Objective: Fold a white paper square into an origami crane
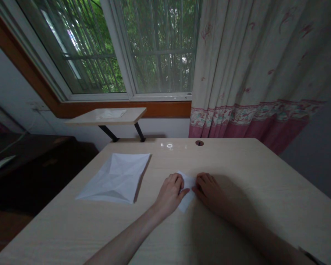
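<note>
A small folded white paper (188, 191) lies on the light wooden table (237, 221) in front of me. My left hand (170, 193) rests on its left side, fingers curled down, thumb pressing on the paper. On the paper's right edge sits my right hand (209, 189), with fingertips bent onto it. Both hands pinch or press the paper against the tabletop; part of the paper is hidden beneath them.
A larger creased white sheet (116, 177) lies flat on the table to the left. A cable hole (199, 142) sits near the far edge. Behind are a small shelf (107, 117), a window and a curtain (262, 73). A dark cabinet (24, 162) stands left.
</note>
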The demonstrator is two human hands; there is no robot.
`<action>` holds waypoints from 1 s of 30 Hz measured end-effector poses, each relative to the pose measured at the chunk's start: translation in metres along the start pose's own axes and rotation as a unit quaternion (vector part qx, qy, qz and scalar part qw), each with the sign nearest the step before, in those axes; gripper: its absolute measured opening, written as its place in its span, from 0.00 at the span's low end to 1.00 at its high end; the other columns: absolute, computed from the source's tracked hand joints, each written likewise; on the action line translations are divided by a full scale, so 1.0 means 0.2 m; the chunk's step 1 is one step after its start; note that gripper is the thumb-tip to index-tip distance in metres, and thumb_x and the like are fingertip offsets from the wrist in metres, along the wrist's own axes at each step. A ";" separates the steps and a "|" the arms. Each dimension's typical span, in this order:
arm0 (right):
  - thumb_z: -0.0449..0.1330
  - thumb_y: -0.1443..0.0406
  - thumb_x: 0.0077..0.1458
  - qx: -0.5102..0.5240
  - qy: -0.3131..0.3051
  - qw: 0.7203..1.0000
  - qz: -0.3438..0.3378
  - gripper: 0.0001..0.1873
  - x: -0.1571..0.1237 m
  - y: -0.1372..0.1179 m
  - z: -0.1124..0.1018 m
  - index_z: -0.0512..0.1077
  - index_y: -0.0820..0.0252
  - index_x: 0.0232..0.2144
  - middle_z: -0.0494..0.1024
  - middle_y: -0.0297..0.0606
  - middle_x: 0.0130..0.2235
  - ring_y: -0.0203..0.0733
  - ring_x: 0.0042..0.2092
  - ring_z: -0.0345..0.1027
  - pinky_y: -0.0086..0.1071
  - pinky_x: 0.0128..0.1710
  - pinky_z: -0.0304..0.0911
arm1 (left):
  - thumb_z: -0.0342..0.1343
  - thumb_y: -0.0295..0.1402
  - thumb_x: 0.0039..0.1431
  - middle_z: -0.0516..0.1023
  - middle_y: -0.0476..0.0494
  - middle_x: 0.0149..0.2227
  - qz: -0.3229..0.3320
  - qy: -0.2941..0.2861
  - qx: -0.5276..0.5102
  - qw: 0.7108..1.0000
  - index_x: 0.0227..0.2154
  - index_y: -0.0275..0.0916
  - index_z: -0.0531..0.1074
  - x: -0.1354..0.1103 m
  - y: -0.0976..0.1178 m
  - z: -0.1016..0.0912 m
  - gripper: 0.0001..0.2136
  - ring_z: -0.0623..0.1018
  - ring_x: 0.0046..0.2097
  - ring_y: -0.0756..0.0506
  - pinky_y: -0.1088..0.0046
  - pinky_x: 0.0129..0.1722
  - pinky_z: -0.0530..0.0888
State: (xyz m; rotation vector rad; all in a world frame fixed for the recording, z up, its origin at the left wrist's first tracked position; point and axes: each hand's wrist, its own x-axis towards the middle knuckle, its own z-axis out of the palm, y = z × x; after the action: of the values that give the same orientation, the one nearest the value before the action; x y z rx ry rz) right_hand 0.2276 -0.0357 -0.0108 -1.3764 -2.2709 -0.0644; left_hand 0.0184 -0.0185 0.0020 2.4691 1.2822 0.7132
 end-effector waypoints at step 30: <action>0.50 0.74 0.60 0.047 -0.027 0.998 0.021 0.10 -0.01 0.05 0.00 0.68 0.58 0.37 0.74 0.43 0.42 0.45 0.45 0.68 0.41 0.47 0.64 | 0.65 0.33 0.58 0.78 0.49 0.45 0.078 -0.065 -0.097 0.990 0.38 0.44 0.75 0.05 -0.14 -0.09 0.07 0.73 0.50 0.45 0.66 0.53 0.66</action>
State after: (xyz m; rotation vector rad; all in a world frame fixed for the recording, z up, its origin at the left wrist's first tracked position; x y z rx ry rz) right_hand 0.2362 -0.0320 -0.0138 -1.3915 -2.2575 0.0923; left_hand -0.0048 0.0059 0.0080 2.4296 0.9345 0.6660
